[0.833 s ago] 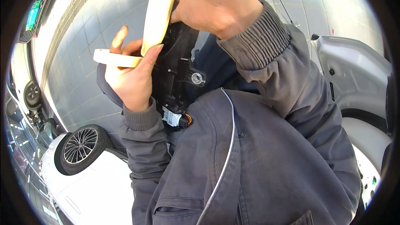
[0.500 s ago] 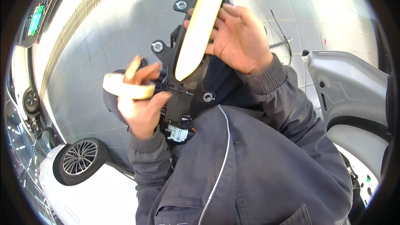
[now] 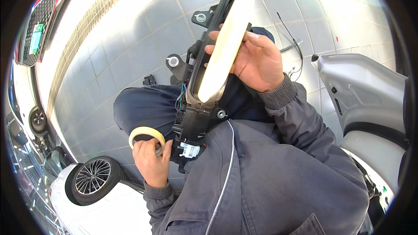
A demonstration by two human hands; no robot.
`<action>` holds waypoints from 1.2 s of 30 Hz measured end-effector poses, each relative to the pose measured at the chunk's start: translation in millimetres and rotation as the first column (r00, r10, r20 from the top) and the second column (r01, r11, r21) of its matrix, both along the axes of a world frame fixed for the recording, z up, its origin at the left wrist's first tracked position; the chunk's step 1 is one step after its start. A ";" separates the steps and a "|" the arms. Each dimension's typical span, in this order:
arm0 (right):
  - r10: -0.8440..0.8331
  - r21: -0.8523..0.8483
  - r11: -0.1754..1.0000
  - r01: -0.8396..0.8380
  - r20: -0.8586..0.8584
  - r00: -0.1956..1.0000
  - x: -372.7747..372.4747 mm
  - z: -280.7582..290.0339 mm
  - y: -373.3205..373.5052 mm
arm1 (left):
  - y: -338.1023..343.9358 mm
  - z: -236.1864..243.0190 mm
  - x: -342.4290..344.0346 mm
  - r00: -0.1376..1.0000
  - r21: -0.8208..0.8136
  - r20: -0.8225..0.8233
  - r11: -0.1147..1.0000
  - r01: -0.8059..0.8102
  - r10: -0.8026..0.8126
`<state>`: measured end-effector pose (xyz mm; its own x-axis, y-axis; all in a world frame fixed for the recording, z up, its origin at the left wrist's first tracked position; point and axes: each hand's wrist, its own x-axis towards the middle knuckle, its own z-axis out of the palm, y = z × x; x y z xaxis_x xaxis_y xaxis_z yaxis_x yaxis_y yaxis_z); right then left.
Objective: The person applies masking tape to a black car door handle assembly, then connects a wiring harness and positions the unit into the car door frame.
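Note:
A long pale-yellow strip-shaped piece (image 3: 226,48) with a pointed near end lies along a black automotive housing (image 3: 191,119) that rests across my lap. My right hand (image 3: 261,67) is closed round the yellow piece, its fingers passing behind it and their tips showing at its left edge. Whether the yellow piece is attached to the housing, I cannot tell. The housing has side lugs with metal bushings, thin coloured wires and a white connector (image 3: 189,150) at its near end. Left of that connector, my left hand (image 3: 150,161) grips a roll of yellow masking tape (image 3: 146,130).
Grey floor tiles (image 3: 143,48) spread around me. A thin black cable (image 3: 289,30) and a small black part (image 3: 149,80) lie on them. A silver car body panel (image 3: 370,87) stands at right. A white car with a spoked wheel (image 3: 92,175) is at lower left, a red car (image 3: 43,17) at upper left.
My left hand has moved down, away from the housing, with the tape roll. The housing and yellow piece have shifted slightly down and right in view, with my right hand on the yellow piece.

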<state>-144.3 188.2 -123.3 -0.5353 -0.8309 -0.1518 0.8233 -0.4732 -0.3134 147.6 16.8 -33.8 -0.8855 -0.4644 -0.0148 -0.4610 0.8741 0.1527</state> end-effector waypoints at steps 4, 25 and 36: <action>-0.007 -0.020 1.000 0.007 -0.009 1.000 0.4 2.5 -1.4 | -0.9 6.9 -6.5 1.000 0.051 -0.002 0.998 0.032 -0.031; -0.010 -0.028 1.000 0.005 -0.163 0.987 12.8 29.1 -0.9 | -3.4 1.9 -221.3 0.879 0.834 -0.454 0.277 0.476 -0.145; 0.014 0.158 0.987 0.022 -0.224 0.974 18.9 35.5 -2.9 | 2.1 4.3 -234.5 0.838 0.654 -0.414 0.523 0.546 -0.356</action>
